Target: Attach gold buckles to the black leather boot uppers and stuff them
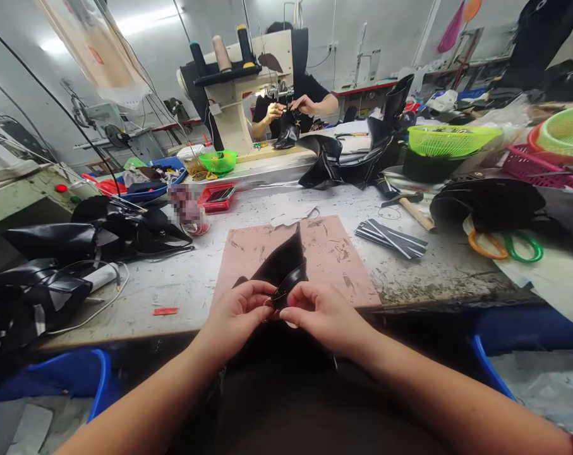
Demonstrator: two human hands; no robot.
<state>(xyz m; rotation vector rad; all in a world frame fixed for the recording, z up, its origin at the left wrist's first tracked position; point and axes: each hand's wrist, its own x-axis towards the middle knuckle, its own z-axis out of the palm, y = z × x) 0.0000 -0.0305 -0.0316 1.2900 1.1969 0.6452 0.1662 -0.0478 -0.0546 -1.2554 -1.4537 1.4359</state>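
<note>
Both hands meet at the near edge of a pink work mat [333,253]. Between them is a black leather shoe upper [286,256], its pointed flap standing up and leaning away from me. My left hand [243,306] pinches the near end of the upper between thumb and fingers. Close beside it, my right hand [317,309] grips the same piece with curled fingers and thumb. A small gold-coloured bit shows by the left fingertips; I cannot make out what it is. The lower part of the piece fades into dark clothing below.
Black leather pieces [54,240] are heaped on the left. A hammer [416,212], grey strips [390,239] and scissors with orange and green handles [506,246] lie right. Blue bins [103,373] stand below the table. Across it, a person [309,104] works at a sewing machine [234,114].
</note>
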